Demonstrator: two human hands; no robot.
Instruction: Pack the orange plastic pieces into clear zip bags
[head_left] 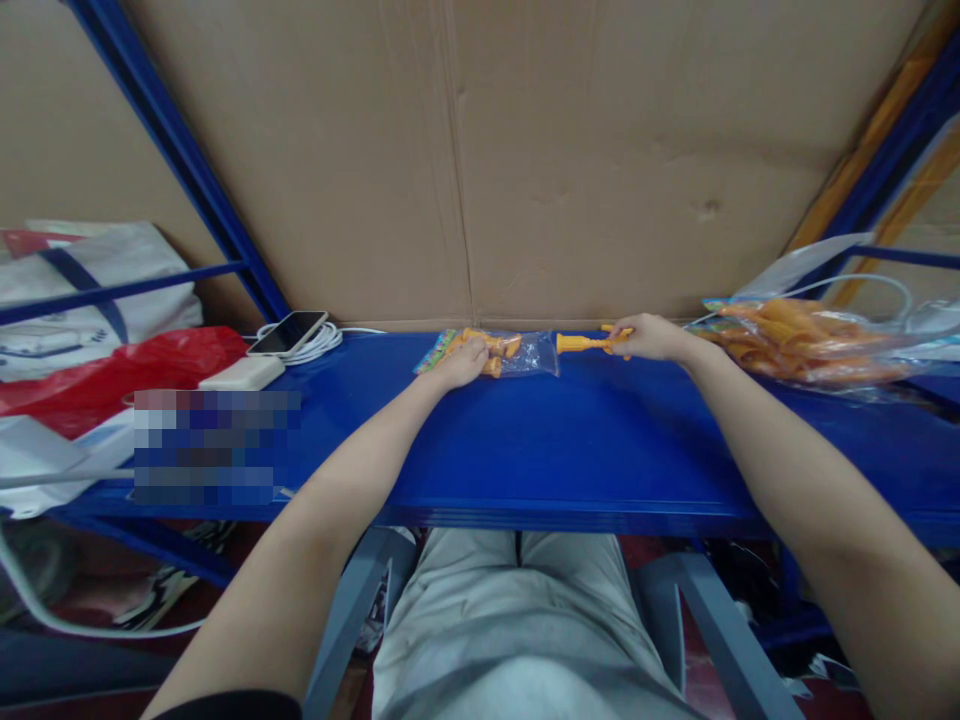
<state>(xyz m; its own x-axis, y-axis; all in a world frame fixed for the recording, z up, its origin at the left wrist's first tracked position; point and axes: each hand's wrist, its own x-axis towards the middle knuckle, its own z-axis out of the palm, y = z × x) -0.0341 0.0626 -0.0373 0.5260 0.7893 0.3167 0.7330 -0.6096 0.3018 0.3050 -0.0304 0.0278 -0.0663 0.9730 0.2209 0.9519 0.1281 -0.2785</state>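
On the blue tabletop lies a clear plastic bag (541, 352) with a colourful card at its left end and orange plastic parts (513, 346) inside. My left hand (465, 362) rests over the bag's left half, fingers closed on the bag and the parts within. To the right, my right hand (649, 337) pinches an orange plastic toy piece (581, 343) by its right end. That piece has a ribbed shaft and points left, its wide tip right at the bag's right edge. Whether the tip is inside the bag opening I cannot tell.
Several bagged orange toys (810, 340) are heaped at the right. On the left are a phone (289, 333) on a coiled white cable, a white box-shaped device (242, 374), and a red plastic bag (150, 365). A cardboard wall (540, 180) backs the blue table (555, 440).
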